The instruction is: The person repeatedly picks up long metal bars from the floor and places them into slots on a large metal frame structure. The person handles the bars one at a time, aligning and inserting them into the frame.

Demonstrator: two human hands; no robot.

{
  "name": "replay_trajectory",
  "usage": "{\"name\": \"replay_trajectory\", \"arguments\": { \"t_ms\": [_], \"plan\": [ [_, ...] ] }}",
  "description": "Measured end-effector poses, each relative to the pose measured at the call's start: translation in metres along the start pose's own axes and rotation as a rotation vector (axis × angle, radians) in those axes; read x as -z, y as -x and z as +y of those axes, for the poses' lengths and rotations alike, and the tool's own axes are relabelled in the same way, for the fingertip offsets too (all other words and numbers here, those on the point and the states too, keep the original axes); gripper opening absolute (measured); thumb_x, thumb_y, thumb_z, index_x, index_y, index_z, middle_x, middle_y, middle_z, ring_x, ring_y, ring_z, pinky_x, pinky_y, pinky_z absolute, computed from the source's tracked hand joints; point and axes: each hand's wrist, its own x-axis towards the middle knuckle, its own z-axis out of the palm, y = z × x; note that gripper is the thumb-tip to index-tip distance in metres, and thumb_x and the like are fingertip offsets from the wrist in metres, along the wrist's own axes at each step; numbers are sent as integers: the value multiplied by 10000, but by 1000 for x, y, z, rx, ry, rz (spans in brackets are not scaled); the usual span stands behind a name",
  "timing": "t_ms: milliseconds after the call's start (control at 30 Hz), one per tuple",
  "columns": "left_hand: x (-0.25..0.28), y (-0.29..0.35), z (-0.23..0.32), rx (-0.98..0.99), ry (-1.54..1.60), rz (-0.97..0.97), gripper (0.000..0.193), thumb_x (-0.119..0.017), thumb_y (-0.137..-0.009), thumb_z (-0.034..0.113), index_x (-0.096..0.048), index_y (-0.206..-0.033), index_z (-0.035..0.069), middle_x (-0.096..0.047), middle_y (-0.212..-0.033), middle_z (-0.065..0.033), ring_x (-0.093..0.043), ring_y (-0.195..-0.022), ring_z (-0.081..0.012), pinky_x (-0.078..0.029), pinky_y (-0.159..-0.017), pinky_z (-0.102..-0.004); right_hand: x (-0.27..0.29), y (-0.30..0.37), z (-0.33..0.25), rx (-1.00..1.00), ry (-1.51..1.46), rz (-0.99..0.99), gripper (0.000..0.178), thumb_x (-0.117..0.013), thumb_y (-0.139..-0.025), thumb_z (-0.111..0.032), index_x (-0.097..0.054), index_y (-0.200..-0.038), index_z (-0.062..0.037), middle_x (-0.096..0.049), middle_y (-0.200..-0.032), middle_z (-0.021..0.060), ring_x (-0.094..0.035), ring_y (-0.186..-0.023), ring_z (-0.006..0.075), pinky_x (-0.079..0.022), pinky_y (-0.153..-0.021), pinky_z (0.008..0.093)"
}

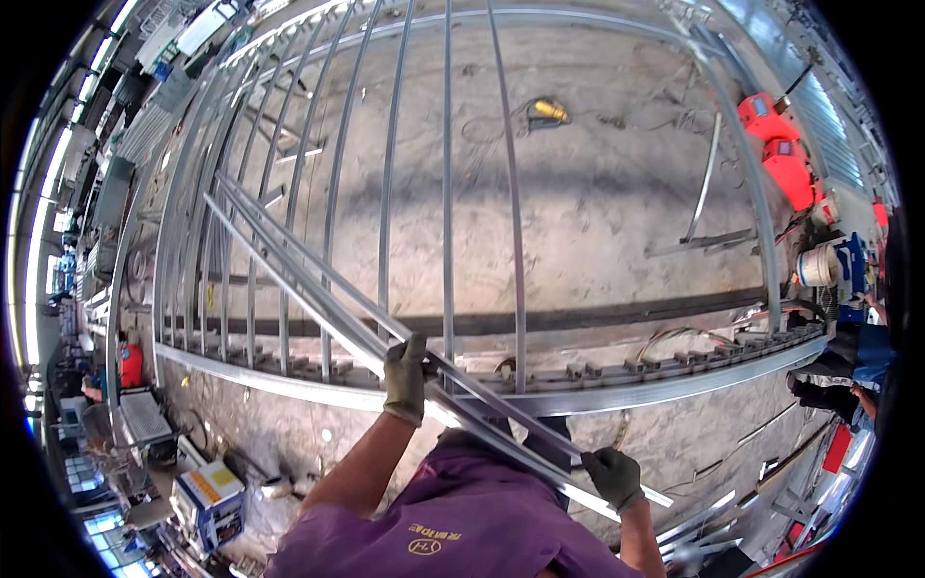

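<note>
Long, thin silver metal bars [339, 324] lie slantwise in front of my body, from the upper left down to the lower right. My left hand [405, 378], in a dark green work glove, is closed around them near their middle. Toward their lower right end, my gloved right hand [614, 479] is closed on the bars; its fingertips are partly hidden. Beneath them runs the near rail [289, 387] of a large metal frame. Several parallel slats [448, 193] stretch from this rail to the far side, closer together at the left.
Red machines [790, 171] and a white bucket [819, 267] stand at the right, near another person [858, 361]. A yellow tool [549, 111] lies on the floor inside the frame. A printed box [207, 503] sits at lower left. Cables and loose bars lie at right.
</note>
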Motion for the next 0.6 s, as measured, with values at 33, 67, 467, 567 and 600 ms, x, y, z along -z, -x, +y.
{"name": "replay_trajectory", "arguments": {
  "t_ms": [33,67,467,567,600],
  "plan": [
    [-1,2,1,8,17,21,376,-717,-984,428,-595,-884,86,-597,-744,-36,-665,-580,-194,-580,-495,-336,6,3,-3,-12,7,4,418,-699,-950,-505,-780,-871,-103,-734,-779,115,-731,-768,328,-559,-701,439],
    [8,-5,-1,60,16,-23,402,-730,-969,455,-591,-902,84,-580,-692,-36,-673,-552,-213,-586,-495,-344,12,5,-8,-34,-15,4,432,-698,-944,-525,-787,-867,-109,-747,-798,109,-735,-776,328,-566,-708,437],
    [-62,1,-24,431,320,-267,194,-629,-1011,197,-584,-908,38,-641,-798,-120,-688,-723,-258,-659,-703,-447,34,49,57,-147,276,-50,344,-767,-846,-471,-763,-972,-152,-748,-891,92,-729,-882,330,-579,-772,434],
    [-102,-4,-11,377,136,-405,251,-607,-1020,263,-583,-918,34,-651,-784,-119,-696,-735,-256,-645,-725,-440,24,72,81,-472,105,-188,372,-772,-844,-484,-763,-981,-138,-765,-924,132,-754,-879,335,-598,-793,473],
    [-125,-10,-1,388,87,-441,255,-613,-1019,266,-583,-911,38,-648,-783,-114,-689,-725,-246,-642,-715,-435,-3,84,122,-334,204,-110,357,-774,-849,-465,-766,-974,-131,-761,-878,137,-758,-837,333,-602,-763,468]
  ]
}}
